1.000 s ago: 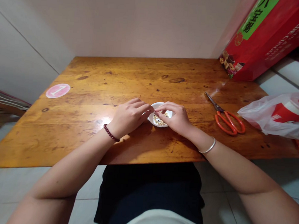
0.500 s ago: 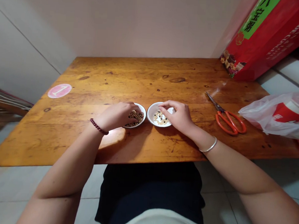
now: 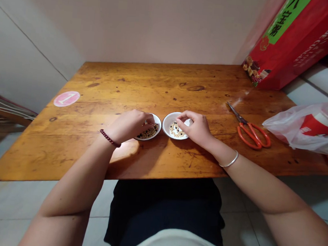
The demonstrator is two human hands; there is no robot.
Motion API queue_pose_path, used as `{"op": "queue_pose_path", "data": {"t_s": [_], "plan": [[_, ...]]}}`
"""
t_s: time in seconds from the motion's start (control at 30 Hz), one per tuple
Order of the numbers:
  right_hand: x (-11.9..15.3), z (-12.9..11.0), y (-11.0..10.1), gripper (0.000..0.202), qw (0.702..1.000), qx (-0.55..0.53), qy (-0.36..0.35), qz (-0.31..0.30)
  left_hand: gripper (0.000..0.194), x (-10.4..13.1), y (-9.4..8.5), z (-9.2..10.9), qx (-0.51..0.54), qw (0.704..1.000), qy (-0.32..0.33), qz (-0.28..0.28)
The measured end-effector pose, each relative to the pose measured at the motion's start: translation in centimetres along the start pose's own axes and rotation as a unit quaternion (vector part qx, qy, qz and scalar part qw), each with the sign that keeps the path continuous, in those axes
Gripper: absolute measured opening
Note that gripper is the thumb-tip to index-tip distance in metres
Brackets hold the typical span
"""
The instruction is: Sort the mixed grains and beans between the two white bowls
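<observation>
Two white dark-rimmed bowls stand side by side on the wooden table. The left bowl [image 3: 158,127] holds many pale and dark beans, and my left hand [image 3: 134,124] is over its left part, fingers curled together near a few beans. Fewer pale and black beans lie in the right bowl [image 3: 168,119]. At that bowl's right side is my right hand [image 3: 196,127], thumb and forefinger pinched over the inside; whatever is between the fingertips is too small to name.
Orange-handled scissors [image 3: 253,136] lie right of the bowls. Beyond them are a plastic bag [image 3: 290,126] with a red and white container and a red box [image 3: 301,46]. A pink round sticker [image 3: 66,99] marks the table's left side.
My left hand has lifted slightly, its fingers drawn together above the beans in the left bowl. My right hand's thumb and forefinger have shifted slightly, with a rounder gap between them.
</observation>
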State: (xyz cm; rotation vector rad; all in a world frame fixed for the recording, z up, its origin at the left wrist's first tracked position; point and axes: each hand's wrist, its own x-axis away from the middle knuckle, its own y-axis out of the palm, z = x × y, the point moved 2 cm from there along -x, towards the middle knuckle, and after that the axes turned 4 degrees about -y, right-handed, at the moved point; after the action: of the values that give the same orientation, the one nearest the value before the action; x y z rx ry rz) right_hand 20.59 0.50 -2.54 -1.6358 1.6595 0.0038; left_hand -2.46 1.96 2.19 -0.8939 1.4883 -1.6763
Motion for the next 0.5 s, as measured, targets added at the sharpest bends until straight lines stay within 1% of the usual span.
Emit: {"op": "queue_pose_path", "data": {"t_s": [0.13, 0.33, 0.43, 0.5], "plan": [[0.06, 0.07, 0.06, 0.007, 1.000, 0.005, 0.003, -0.007, 0.022, 0.10, -0.23, -0.14, 0.021, 1.000, 0.017, 0.011], [0.16, 0.13, 0.24, 0.009, 1.000, -0.004, -0.005, -0.012, 0.022, -0.03, -0.03, -0.35, 0.000, 1.000, 0.020, 0.019], [0.21, 0.10, 0.34, 0.007, 1.000, -0.012, -0.013, -0.011, 0.020, -0.04, -0.21, -0.17, 0.024, 0.999, 0.020, 0.042], [0.25, 0.06, 0.35, 0.005, 1.000, -0.016, -0.016, -0.006, 0.017, -0.05, -0.39, 0.27, 0.048, 0.996, 0.027, 0.077]]}}
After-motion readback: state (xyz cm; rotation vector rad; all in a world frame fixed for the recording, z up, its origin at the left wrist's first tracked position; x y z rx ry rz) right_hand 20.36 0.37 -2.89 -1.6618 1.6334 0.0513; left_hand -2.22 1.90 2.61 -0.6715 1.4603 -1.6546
